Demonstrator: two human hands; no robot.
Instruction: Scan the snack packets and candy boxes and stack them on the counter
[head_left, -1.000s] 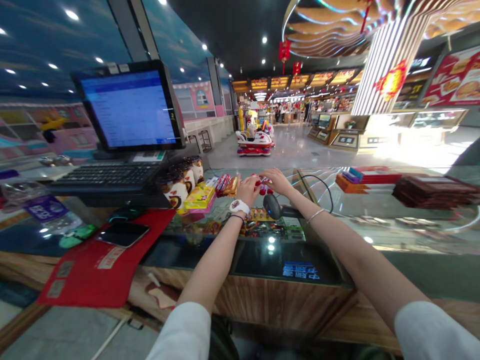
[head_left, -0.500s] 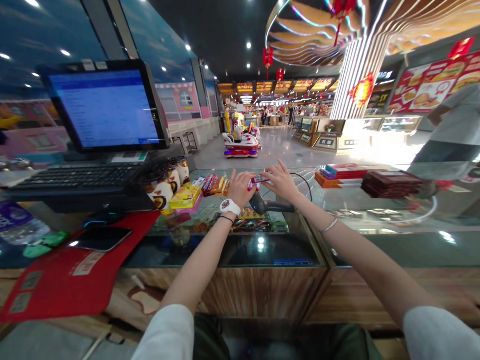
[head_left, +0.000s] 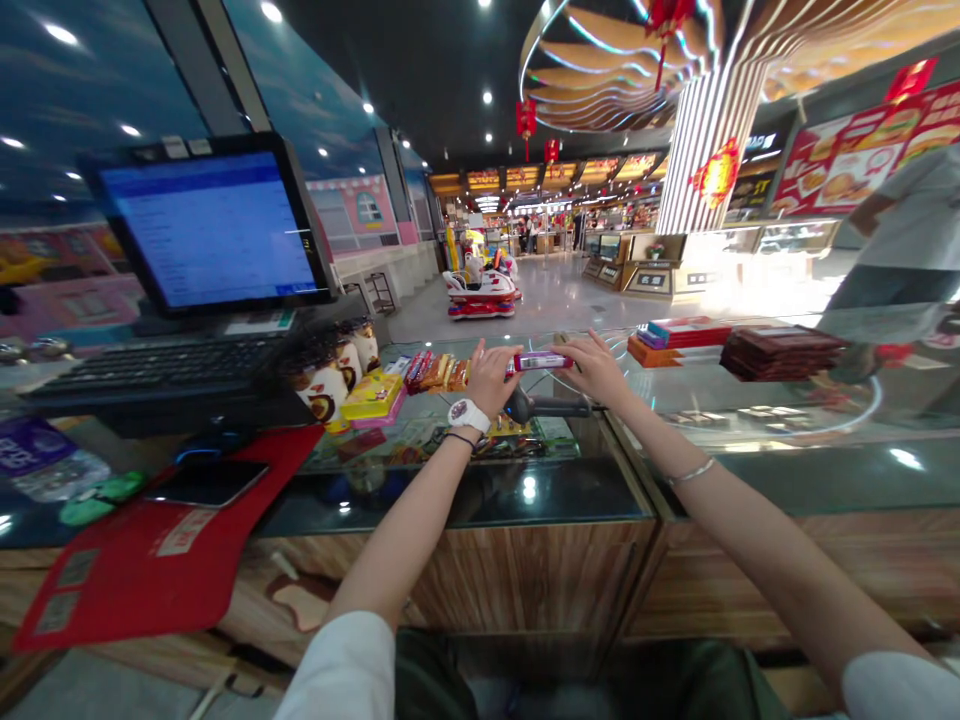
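Observation:
A slim purple-pink snack packet (head_left: 541, 361) with a white label, perhaps a candy stick, is held level above the glass counter. My left hand (head_left: 491, 378), wearing a white watch, grips its left end. At the other end, the fingers of my right hand (head_left: 598, 372) close on it. Just below the packet lies a black handheld scanner (head_left: 559, 407) on the glass. Left of my left hand sits a row of small wrapped snacks (head_left: 439, 373) in red and orange. Beside them are a yellow packet (head_left: 371, 395) and several printed cups (head_left: 349, 362).
A monitor (head_left: 214, 225) and keyboard (head_left: 157, 370) stand at left, with a phone (head_left: 210, 483) on a red mat (head_left: 142, 560). Stacked brown packets (head_left: 781, 352) and red boxes (head_left: 694, 332) lie right. A person (head_left: 904, 240) stands beyond the counter at right.
My right hand has shifted right, away from my left, so more of the packet shows between them. The packet now lies nearly level with its label toward me.

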